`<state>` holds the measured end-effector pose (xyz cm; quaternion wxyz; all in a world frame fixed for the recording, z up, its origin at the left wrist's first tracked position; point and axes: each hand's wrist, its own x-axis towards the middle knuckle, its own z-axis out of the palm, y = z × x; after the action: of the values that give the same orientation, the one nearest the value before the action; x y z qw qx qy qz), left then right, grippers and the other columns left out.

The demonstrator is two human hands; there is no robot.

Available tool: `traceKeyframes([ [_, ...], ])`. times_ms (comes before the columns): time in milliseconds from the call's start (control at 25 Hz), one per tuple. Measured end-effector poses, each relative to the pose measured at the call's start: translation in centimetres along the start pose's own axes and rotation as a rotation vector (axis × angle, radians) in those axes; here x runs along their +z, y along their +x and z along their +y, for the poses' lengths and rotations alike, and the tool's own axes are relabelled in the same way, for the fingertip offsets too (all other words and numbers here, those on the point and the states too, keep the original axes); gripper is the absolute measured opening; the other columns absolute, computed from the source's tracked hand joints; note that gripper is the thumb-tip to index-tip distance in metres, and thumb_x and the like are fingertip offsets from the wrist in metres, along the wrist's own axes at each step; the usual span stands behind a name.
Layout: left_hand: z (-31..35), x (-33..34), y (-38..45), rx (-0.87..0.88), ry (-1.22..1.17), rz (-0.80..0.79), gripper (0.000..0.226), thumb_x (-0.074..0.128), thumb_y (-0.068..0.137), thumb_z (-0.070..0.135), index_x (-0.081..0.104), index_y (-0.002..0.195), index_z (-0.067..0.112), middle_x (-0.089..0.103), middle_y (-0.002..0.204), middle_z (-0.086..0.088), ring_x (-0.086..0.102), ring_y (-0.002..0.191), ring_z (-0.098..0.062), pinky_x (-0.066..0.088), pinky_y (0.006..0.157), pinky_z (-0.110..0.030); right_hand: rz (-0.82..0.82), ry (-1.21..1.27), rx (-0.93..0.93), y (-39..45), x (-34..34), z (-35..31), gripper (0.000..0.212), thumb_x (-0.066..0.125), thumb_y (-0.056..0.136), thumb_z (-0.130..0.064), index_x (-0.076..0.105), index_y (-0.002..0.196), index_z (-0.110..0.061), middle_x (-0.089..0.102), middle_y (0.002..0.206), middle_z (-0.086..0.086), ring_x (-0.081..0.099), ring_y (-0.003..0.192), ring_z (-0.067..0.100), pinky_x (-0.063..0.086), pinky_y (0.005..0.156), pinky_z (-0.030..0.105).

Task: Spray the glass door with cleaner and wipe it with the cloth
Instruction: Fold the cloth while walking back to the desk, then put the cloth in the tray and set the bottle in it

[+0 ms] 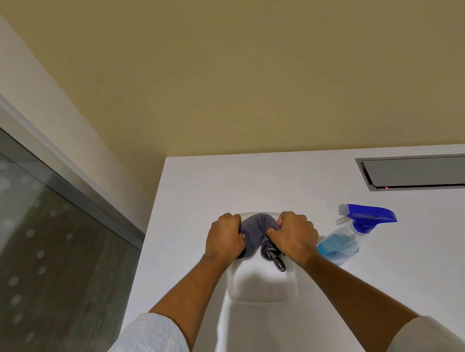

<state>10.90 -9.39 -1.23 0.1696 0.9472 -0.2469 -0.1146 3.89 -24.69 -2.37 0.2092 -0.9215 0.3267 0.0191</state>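
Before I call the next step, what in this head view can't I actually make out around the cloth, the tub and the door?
- Grey cloth: its ends are hidden inside the left hand and right hand.
- Clear tub: whether it holds water cannot be told; its far rim is behind the hands.
- Spray bottle: any label is too small to make out.
- Glass door: cut off by the left edge; smears are not distinguishable from reflections.

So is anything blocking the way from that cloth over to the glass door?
Nothing visible does. Both hands, left and right, grip the grey cloth over a clear tub on the white table; the glass door lies left, past the table's edge.
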Motion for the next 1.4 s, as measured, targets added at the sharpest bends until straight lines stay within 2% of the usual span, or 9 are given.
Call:
traceKeyframes([
  [200, 0.0, 0.4, -0.4, 0.164, 0.269, 0.001, 0.024, 0.053, 0.084, 0.022, 0.056, 0.105, 0.011, 0.059, 0.106, -0.009, 0.056, 0.095, -0.027, 0.036, 0.073, -0.031, 0.024, -0.152, -0.095, -0.5, 0.0, 0.3, 0.042, 0.054, 0.089, -0.053, 0.057, 0.113, -0.019, 0.064, 0.105, 0.004, 0.059, 0.094, 0.019, 0.055, 0.079, 0.034],
  [320, -0.5, 0.5, -1.2, 0.188, 0.339, 0.005, 0.061, 0.050, 0.081, 0.041, 0.046, 0.135, 0.013, 0.049, 0.138, -0.016, 0.046, 0.126, -0.034, 0.033, 0.104, -0.045, 0.046, -0.213, -0.186, -1.1, 0.1, 0.1, 0.057, 0.051, 0.087, -0.054, 0.048, 0.133, -0.020, 0.056, 0.131, 0.007, 0.052, 0.117, 0.024, 0.044, 0.096, 0.040],
  [400, -0.7, 0.6, -1.7, 0.179, 0.354, -0.027, 0.084, 0.046, 0.083, 0.052, 0.020, 0.154, 0.015, 0.022, 0.160, -0.021, 0.018, 0.148, -0.039, 0.010, 0.120, -0.054, 0.042, -0.180, -0.216, -1.7, 0.2, 0.1, 0.069, 0.049, 0.086, -0.057, 0.036, 0.145, -0.022, 0.040, 0.152, 0.009, 0.038, 0.137, 0.027, 0.032, 0.110, 0.044],
  [520, -0.9, 0.8, -2.3, 0.191, 0.352, -0.022, 0.093, 0.036, 0.085, 0.063, -0.003, 0.157, 0.018, -0.005, 0.164, -0.019, -0.008, 0.150, -0.039, -0.007, 0.120, -0.056, 0.046, -0.113, -0.236, -2.7, 0.5, 0.1, 0.082, 0.046, 0.088, -0.064, 0.017, 0.154, -0.024, 0.013, 0.164, 0.007, 0.014, 0.150, 0.026, 0.011, 0.120, 0.044],
  [720, -0.9, 0.6, -4.0, 0.236, 0.364, -0.012, 0.094, 0.027, 0.084, 0.069, -0.006, 0.156, 0.018, -0.009, 0.163, -0.018, -0.011, 0.150, -0.038, -0.010, 0.120, -0.055, 0.055, -0.083, -0.228, -4.5, 0.4, 0.6, 0.088, 0.044, 0.088, -0.066, 0.007, 0.155, -0.024, 0.003, 0.165, 0.008, 0.006, 0.152, 0.026, 0.006, 0.121, 0.044],
  [1000, 0.7, 0.9, -6.6, 0.319, 0.359, -0.001, 0.097, 0.036, 0.083, 0.066, -0.002, 0.156, 0.015, 0.002, 0.164, -0.020, 0.000, 0.151, -0.038, -0.002, 0.121, -0.055, 0.142, -0.012, -0.227, -8.6, -0.6, 2.5, 0.085, 0.049, 0.088, -0.062, 0.015, 0.155, -0.021, 0.017, 0.163, 0.009, 0.018, 0.150, 0.029, 0.016, 0.119, 0.044],
  [1120, 1.9, 1.5, -7.4, 0.378, 0.307, 0.013, 0.096, 0.039, 0.083, 0.063, 0.006, 0.157, 0.012, 0.012, 0.163, -0.018, 0.009, 0.151, -0.035, 0.006, 0.122, -0.052, 0.233, 0.127, -0.243, -10.9, -1.2, 3.9, 0.070, 0.055, 0.088, -0.051, 0.039, 0.146, -0.015, 0.045, 0.150, 0.012, 0.042, 0.138, 0.032, 0.033, 0.112, 0.047],
  [1240, 3.6, 2.6, -7.7, 0.418, 0.184, -0.015, 0.091, 0.047, 0.083, 0.057, 0.015, 0.155, 0.011, 0.016, 0.163, -0.016, 0.017, 0.150, -0.032, 0.019, 0.119, -0.044, 0.347, 0.234, -0.257, -12.6, -1.7, 6.1, 0.051, 0.065, 0.084, -0.037, 0.057, 0.128, -0.011, 0.066, 0.123, 0.013, 0.063, 0.111, 0.032, 0.053, 0.094, 0.050],
  [1400, 6.0, 4.4, -7.7, 0.389, 0.010, -0.093, 0.084, 0.060, 0.086, 0.048, 0.023, 0.152, 0.013, 0.028, 0.159, -0.010, 0.031, 0.144, -0.028, 0.028, 0.116, -0.036, 0.374, 0.297, -0.162, -12.9, -2.6, 10.0, 0.045, 0.073, 0.084, -0.026, 0.058, 0.123, -0.010, 0.067, 0.118, 0.011, 0.064, 0.104, 0.027, 0.049, 0.091, 0.035],
])
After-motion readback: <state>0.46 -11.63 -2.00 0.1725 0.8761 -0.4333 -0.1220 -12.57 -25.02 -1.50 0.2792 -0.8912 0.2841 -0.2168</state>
